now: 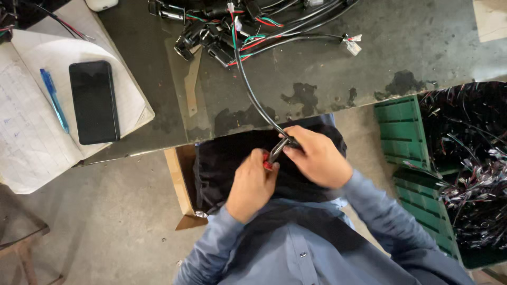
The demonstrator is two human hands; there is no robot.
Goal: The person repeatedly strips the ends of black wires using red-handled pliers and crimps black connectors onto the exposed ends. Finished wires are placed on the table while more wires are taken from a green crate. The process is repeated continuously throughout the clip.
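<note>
Over lap, below table edge: black cable (pixel 257 100) end pinched at red-handled pliers (pixel 274 156), work mid-way.
Left hand (pixel 252 186) clenched round pliers' red grips, tool nose on cable end; right hand (pixel 315 157) grasping cable just beside nose, holding it steady. Cut or strip not visibly finished, exact tool action hidden by fingers. Cable running up over dark table (pixel 369 63) to tangled harness bundle (pixel 232 26) with coloured wires and white connector (pixel 353 46), probably more ends left there. Green crates (pixel 401 132) at right heaped with wire pieces, looks like plenty already processed. Phone (pixel 94 101), blue pen (pixel 54 99), open notebook (pixel 26 132) well apart at left, untouched.
</note>
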